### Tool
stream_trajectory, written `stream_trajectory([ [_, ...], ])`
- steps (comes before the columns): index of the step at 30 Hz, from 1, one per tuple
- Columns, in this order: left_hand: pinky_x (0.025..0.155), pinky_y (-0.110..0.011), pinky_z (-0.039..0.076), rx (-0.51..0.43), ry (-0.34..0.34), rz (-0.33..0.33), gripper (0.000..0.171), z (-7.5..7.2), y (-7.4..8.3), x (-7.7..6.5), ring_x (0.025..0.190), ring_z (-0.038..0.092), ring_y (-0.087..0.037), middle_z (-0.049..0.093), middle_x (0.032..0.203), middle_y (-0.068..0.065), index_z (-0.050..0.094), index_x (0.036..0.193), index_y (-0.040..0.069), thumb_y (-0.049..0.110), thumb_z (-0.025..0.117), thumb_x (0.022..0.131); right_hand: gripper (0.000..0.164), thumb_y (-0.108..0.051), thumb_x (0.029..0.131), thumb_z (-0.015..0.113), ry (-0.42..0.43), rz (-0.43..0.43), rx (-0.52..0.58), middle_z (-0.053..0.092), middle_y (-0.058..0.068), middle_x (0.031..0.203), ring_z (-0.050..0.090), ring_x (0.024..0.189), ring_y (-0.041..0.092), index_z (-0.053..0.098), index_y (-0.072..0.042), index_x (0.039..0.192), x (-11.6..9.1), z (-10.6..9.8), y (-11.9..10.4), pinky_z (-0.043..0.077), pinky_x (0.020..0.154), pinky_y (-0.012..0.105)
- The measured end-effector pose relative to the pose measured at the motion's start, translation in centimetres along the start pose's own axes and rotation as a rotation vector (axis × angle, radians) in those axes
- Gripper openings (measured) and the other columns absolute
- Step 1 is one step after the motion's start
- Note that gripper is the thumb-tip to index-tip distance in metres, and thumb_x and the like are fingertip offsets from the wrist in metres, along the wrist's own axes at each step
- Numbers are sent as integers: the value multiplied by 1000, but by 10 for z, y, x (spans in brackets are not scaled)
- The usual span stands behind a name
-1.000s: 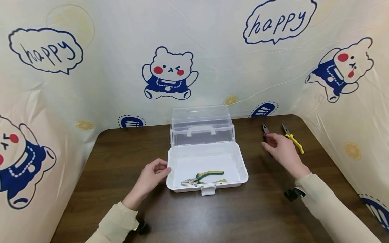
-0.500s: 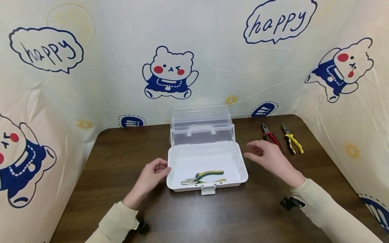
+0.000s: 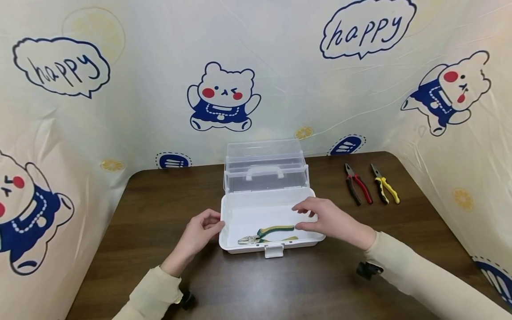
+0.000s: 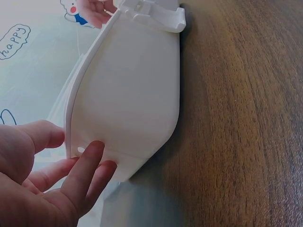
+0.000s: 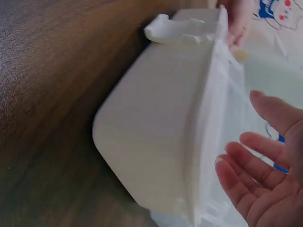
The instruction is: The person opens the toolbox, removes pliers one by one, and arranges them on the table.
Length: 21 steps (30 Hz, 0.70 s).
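Note:
A white toolbox [image 3: 256, 211] stands with its clear lid [image 3: 264, 153] raised at the back. Inside, near the front wall, lie green-and-yellow pliers [image 3: 276, 229]. At the box's left end my left hand [image 3: 202, 229] grips the rim; in the left wrist view its thumb is at the rim and its fingers [image 4: 87, 165] press the outer wall. My right hand [image 3: 326, 218] is over the box's right side, thumb apart from the loosely bent fingers. In the right wrist view that hand [image 5: 270, 179] holds nothing.
Red-and-black pliers [image 3: 358, 184] and yellow-and-black long-nose pliers [image 3: 385, 184] lie on the dark wooden table [image 3: 160, 191] to the right of the box. A white latch [image 3: 274, 251] sticks out at the box's front. Printed cloth [image 3: 160, 111] hangs behind the table.
My right hand has moved left and nearer, from the red-and-black pliers to above the box, leaving those pliers uncovered on the table. The left hand has stayed at the rim.

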<state>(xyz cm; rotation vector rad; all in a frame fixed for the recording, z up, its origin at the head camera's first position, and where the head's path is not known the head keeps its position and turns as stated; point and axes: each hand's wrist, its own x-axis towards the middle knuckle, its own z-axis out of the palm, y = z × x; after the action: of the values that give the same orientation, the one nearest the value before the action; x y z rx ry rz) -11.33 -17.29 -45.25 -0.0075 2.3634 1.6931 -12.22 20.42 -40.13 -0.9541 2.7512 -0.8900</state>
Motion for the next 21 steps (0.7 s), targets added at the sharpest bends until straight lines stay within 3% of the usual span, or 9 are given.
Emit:
stream_trajectory([
  [9, 73, -28, 61, 0, 0, 7, 25, 0, 1, -1, 100, 72, -29, 72, 111, -22, 65, 119, -4, 9, 72, 99, 42, -23, 91, 83, -196, -121, 95, 72, 9, 117, 68, 105, 24, 72, -5, 127, 21, 17, 0, 59, 90, 39],
  [13, 74, -30, 62, -2, 3, 13, 24, 1, 2, 0, 99, 73, -28, 72, 110, -21, 65, 118, -4, 8, 72, 98, 37, -21, 92, 82, -205, -124, 134, 72, 9, 113, 68, 102, 25, 74, -7, 125, 30, 18, 1, 60, 88, 36],
  [21, 73, -25, 60, 13, 6, 23, 23, 1, 2, 1, 98, 73, -30, 73, 107, -19, 65, 116, -5, 7, 71, 98, 40, -24, 91, 84, -273, -143, 2, 71, 8, 113, 68, 104, 23, 73, -6, 126, 40, 23, -6, 58, 90, 38],
])
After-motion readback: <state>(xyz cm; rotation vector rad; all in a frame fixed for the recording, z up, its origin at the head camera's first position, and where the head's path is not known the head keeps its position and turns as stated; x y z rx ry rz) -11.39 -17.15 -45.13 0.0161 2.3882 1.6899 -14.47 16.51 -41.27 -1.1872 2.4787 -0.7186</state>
